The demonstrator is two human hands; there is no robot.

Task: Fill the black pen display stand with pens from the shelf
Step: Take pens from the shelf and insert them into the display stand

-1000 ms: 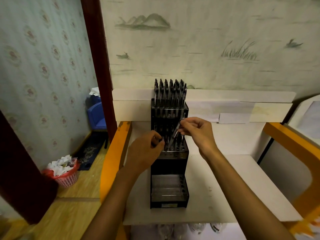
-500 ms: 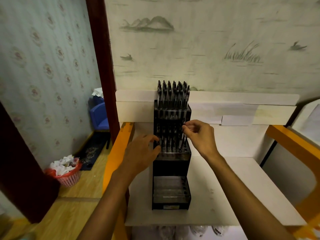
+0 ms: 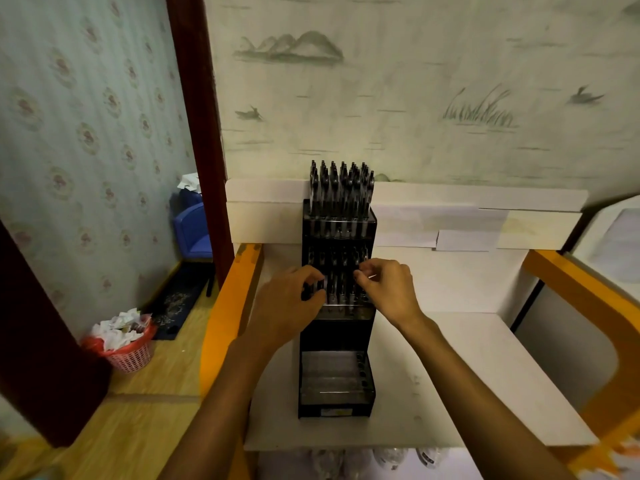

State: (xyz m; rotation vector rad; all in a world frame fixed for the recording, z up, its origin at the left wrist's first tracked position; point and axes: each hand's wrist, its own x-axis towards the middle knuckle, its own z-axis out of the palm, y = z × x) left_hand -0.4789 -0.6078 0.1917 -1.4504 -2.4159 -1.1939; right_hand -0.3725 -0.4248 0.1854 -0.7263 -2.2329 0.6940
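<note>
Since the earlier frame, moved in closer at the middle tier: right hand (image 3: 388, 289) shifted down against the right end of the row, left hand (image 3: 294, 303) brought up to the left end. Noted right fingers curled and pinched on a pen (image 3: 362, 271) at the far-right slots; seating depth hidden behind the knuckles. Noted left fingers curled round the stand (image 3: 336, 344) edge at the tier's left side, apparently steadying it; whether also gripping a pen, could not be told. Stand found upright on the white shelf (image 3: 467, 375), back against the wall board. Top tier packed with pens (image 3: 341, 188); middle tier largely filled; bottom tier (image 3: 334, 375) showing bare clear slots, so roughly two-thirds done by judgement. No loose pens seen on the shelf. Recommended for the step in hand: keep the pen vertical over its hole, press straight down to full depth, hold the stand firm meanwhile, avoid knocking neighbouring pens askew, then release and check row height for evenness.
</note>
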